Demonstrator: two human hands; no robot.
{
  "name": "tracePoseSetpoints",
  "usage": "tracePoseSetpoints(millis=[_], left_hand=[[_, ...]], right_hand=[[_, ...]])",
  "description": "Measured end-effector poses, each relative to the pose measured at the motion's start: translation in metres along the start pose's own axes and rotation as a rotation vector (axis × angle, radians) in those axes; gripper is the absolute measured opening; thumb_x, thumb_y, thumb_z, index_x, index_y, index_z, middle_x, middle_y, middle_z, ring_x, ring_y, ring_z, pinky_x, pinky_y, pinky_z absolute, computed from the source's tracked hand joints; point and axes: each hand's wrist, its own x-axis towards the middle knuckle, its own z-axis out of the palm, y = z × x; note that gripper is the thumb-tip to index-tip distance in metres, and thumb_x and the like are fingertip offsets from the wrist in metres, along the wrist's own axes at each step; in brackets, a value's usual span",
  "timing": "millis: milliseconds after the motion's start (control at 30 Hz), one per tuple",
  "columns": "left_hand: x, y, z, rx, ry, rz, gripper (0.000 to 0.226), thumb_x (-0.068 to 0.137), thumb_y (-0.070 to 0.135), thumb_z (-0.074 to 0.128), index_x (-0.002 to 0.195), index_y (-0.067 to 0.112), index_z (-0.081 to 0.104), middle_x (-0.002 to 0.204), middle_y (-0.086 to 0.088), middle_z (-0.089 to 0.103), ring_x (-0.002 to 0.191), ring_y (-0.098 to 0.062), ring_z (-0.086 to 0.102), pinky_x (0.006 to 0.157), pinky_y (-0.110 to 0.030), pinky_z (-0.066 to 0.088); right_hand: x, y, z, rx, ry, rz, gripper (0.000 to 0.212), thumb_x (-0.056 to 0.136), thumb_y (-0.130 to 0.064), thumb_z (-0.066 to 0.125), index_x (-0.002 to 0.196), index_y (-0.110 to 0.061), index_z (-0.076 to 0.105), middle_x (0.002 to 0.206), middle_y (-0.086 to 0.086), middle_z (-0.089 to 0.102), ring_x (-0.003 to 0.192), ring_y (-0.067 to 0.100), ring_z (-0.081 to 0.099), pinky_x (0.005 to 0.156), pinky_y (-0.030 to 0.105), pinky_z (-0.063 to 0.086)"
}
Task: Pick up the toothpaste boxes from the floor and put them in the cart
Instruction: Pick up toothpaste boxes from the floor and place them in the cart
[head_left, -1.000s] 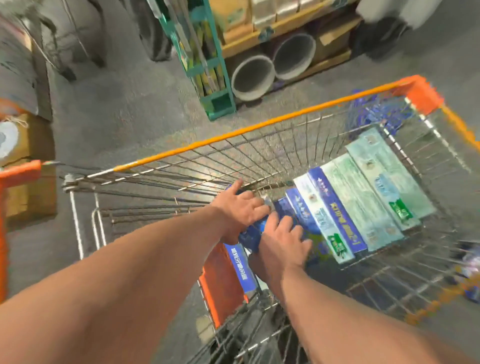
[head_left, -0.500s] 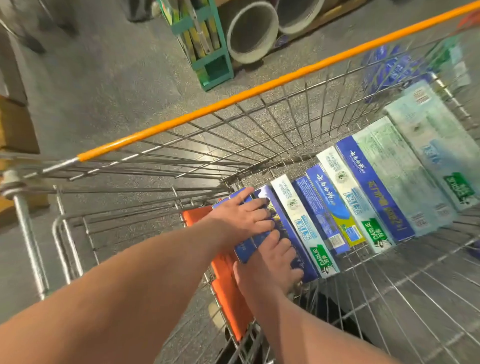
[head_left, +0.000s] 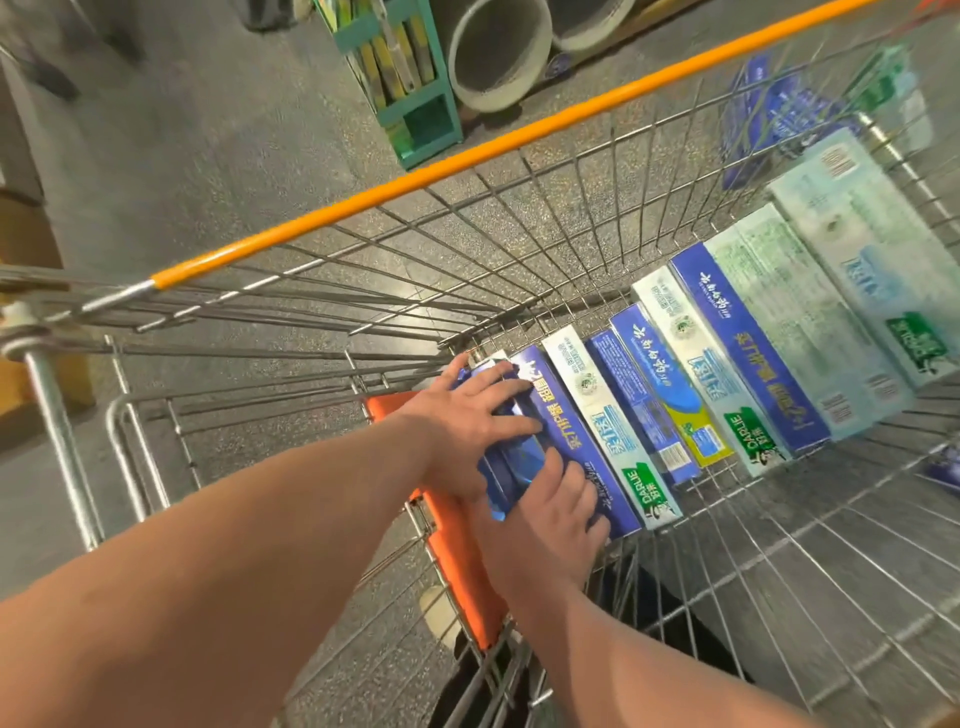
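Grey floor (head_left: 234, 182) lies under one wire cart (head_left: 571, 249). About nine toothpaste boxes (head_left: 711, 384) lie side by side in its basket. Left hand (head_left: 467, 426) presses flat on the leftmost blue box (head_left: 511, 460). Right hand (head_left: 545, 514) rests straight fingers on its near end.

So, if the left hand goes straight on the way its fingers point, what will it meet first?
Probably the dark blue toothpaste box with yellow lettering, next in the row. The left hand lies flat on a shiny blue box; depth is hard to judge.
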Motion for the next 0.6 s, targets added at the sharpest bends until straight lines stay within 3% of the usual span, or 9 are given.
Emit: tracePoseSetpoints(millis=[67, 233, 367, 500, 600], left_hand=[[-0.001, -0.001, 0.004, -0.022, 0.036, -0.007, 0.093, 0.081, 0.048, 0.065, 0.157, 0.052, 0.011, 0.169, 0.006, -0.009, 0.153, -0.017, -0.023, 0.122, -0.057, -0.01], [-0.001, 0.004, 0.012, -0.02, 0.024, -0.038, 0.098, 0.082, 0.061, 0.065, 0.158, 0.05, 0.005, 0.168, 0.007, -0.018, 0.153, -0.018, -0.025, 0.123, -0.051, -0.01], [-0.011, 0.007, 0.009, -0.058, 0.002, -0.089, 0.094, 0.089, 0.053, 0.064, 0.16, 0.045, 0.004, 0.168, 0.011, -0.018, 0.154, -0.017, -0.02, 0.125, -0.05, -0.006], [-0.046, 0.017, -0.019, -0.107, 0.048, -0.175, 0.079, 0.091, 0.032, 0.059, 0.16, 0.033, 0.021, 0.169, 0.005, 0.016, 0.156, -0.019, 0.009, 0.125, -0.046, 0.014], [-0.082, 0.027, -0.057, -0.164, 0.033, -0.297, 0.067, 0.088, 0.03, 0.059, 0.152, 0.032, 0.039, 0.151, 0.005, 0.045, 0.142, -0.023, 0.041, 0.112, -0.043, 0.04]], right_hand=[[0.003, 0.003, 0.0, 0.001, 0.012, -0.019, 0.098, 0.081, -0.082, 0.033, 0.152, -0.018, 0.009, 0.156, 0.006, 0.022, 0.143, 0.026, 0.016, 0.109, 0.05, 0.021], [0.009, 0.004, 0.001, -0.027, 0.041, -0.034, 0.097, 0.077, -0.083, 0.039, 0.146, -0.018, 0.023, 0.143, 0.005, 0.035, 0.132, 0.026, 0.029, 0.102, 0.049, 0.028], [0.009, 0.008, -0.01, -0.112, -0.014, -0.085, 0.106, 0.074, -0.091, 0.029, 0.15, -0.018, 0.023, 0.144, 0.003, 0.037, 0.132, 0.024, 0.032, 0.102, 0.047, 0.029], [0.012, 0.007, -0.064, -0.105, -0.085, -0.228, 0.085, 0.083, -0.078, 0.036, 0.145, -0.02, 0.03, 0.141, 0.002, 0.042, 0.135, 0.024, 0.035, 0.105, 0.046, 0.031], [0.02, 0.001, -0.119, -0.145, -0.141, -0.327, 0.067, 0.089, -0.065, 0.045, 0.138, -0.021, 0.037, 0.141, 0.003, 0.043, 0.135, 0.024, 0.035, 0.106, 0.044, 0.033]])
